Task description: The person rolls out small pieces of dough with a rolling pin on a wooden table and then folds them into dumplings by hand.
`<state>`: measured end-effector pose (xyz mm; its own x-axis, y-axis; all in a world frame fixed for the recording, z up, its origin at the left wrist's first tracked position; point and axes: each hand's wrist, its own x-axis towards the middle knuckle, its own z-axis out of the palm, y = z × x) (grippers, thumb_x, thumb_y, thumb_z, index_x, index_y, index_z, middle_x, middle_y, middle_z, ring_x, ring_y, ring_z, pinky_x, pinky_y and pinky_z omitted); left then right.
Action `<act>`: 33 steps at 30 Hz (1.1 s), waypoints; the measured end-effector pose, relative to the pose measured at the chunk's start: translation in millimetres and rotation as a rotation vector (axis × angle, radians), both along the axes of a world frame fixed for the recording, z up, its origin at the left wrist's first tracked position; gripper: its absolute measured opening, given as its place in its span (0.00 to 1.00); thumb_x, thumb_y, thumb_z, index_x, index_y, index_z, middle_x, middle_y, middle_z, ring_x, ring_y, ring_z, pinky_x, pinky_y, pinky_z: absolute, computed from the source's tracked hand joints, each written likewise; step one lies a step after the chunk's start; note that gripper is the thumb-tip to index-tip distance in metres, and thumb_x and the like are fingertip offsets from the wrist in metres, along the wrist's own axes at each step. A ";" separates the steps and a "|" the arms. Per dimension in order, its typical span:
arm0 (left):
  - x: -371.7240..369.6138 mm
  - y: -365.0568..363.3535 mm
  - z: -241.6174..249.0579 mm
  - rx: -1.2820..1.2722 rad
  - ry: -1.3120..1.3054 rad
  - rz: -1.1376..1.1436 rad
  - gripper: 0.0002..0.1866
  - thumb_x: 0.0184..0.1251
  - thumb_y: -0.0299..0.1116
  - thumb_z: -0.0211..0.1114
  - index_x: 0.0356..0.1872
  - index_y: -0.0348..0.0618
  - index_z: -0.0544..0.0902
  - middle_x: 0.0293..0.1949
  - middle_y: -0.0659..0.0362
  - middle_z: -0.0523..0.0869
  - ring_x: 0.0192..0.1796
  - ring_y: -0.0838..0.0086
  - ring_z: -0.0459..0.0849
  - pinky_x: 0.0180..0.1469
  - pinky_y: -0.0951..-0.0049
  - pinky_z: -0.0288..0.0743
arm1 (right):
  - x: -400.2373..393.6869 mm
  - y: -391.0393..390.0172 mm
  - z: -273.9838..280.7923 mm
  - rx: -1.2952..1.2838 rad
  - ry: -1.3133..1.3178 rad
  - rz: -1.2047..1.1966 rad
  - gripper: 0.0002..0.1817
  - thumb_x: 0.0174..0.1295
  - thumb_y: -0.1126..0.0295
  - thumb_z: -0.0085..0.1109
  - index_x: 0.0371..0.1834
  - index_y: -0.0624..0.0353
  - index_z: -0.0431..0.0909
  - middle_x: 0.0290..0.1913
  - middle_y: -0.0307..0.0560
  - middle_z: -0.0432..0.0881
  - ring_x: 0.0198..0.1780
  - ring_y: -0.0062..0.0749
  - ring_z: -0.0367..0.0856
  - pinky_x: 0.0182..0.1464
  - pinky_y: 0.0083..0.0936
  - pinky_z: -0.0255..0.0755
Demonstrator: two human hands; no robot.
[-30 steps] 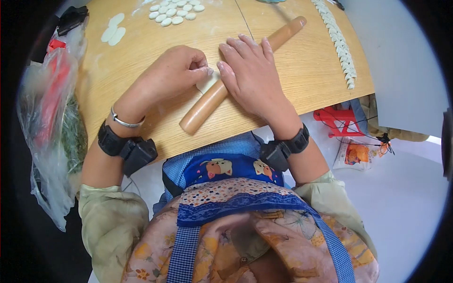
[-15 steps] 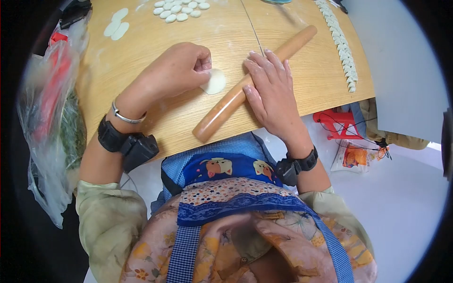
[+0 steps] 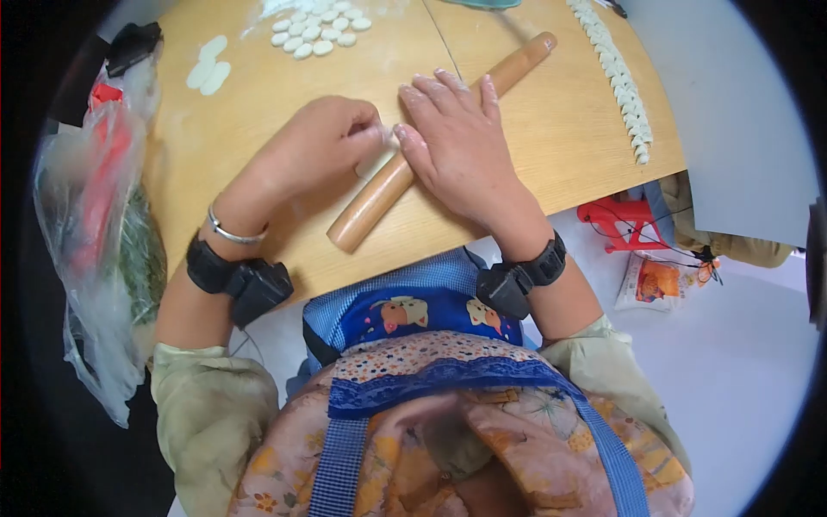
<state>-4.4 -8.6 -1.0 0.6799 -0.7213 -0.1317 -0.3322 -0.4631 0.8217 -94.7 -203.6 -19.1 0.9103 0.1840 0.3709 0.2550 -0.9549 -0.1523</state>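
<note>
Rolling a dough disc on the table [image 3: 551, 129] with the pin [image 3: 405, 168] back over it.

The table carries a row of dumplings [image 3: 624, 82] along its right edge, a cluster of dough pieces [image 3: 314, 30] at the top and flat wrappers [image 3: 207, 73] at the far left, all well apart from the hands. The pin lies slanted and, against half a second ago, has rolled left toward the disc. The right hand [image 3: 461, 146] lies flat on the pin, fingers spread and straight, nearer the left hand than before. The left hand [image 3: 314, 142] pinches the disc [image 3: 375, 162] by its edge with bunched fingertips. The disc, in plain sight before, is now mostly hidden between the left fingers and the pin.
</note>
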 end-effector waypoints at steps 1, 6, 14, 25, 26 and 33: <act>1.0 0.4 -1.0 0.006 -0.021 -0.003 0.09 0.68 0.29 0.66 0.34 0.31 0.82 0.23 0.64 0.77 0.29 0.82 0.72 0.33 0.74 0.71 | 7.4 1.9 -0.1 -0.006 -0.008 0.012 0.25 0.74 0.55 0.53 0.64 0.62 0.79 0.68 0.58 0.79 0.75 0.56 0.69 0.78 0.67 0.49; -1.4 0.8 4.4 0.000 -0.049 -0.039 0.10 0.64 0.31 0.68 0.35 0.31 0.85 0.26 0.48 0.85 0.29 0.62 0.84 0.38 0.64 0.79 | 16.4 6.6 2.2 -0.011 -0.032 0.033 0.24 0.73 0.56 0.54 0.63 0.62 0.80 0.68 0.58 0.78 0.73 0.56 0.71 0.78 0.66 0.50; -3.3 1.1 7.2 0.031 -0.012 -0.027 0.06 0.64 0.27 0.66 0.32 0.32 0.83 0.23 0.63 0.79 0.28 0.81 0.74 0.32 0.74 0.72 | -28.0 -16.1 4.9 0.080 0.052 0.011 0.26 0.72 0.56 0.55 0.67 0.60 0.78 0.71 0.54 0.76 0.77 0.56 0.65 0.80 0.65 0.47; -4.6 0.3 2.2 -0.001 -0.126 -0.070 0.06 0.62 0.28 0.68 0.34 0.34 0.84 0.25 0.65 0.81 0.29 0.82 0.76 0.33 0.76 0.73 | -51.7 -23.5 1.5 0.069 0.052 -0.013 0.25 0.73 0.56 0.52 0.66 0.59 0.77 0.72 0.52 0.73 0.79 0.54 0.61 0.78 0.66 0.48; -5.1 -0.8 2.2 -0.001 -0.124 -0.070 0.06 0.62 0.28 0.68 0.34 0.34 0.84 0.25 0.65 0.81 0.29 0.82 0.76 0.33 0.76 0.73 | -51.5 -23.6 1.4 0.069 0.055 -0.013 0.25 0.73 0.56 0.52 0.66 0.59 0.77 0.72 0.52 0.73 0.79 0.54 0.61 0.78 0.66 0.48; -4.1 0.5 0.2 -0.057 0.041 -0.007 0.05 0.65 0.27 0.66 0.35 0.34 0.82 0.27 0.66 0.80 0.31 0.83 0.76 0.35 0.77 0.73 | -52.5 -23.4 1.1 0.085 0.052 -0.015 0.24 0.74 0.55 0.52 0.65 0.58 0.78 0.72 0.53 0.73 0.79 0.54 0.61 0.77 0.67 0.49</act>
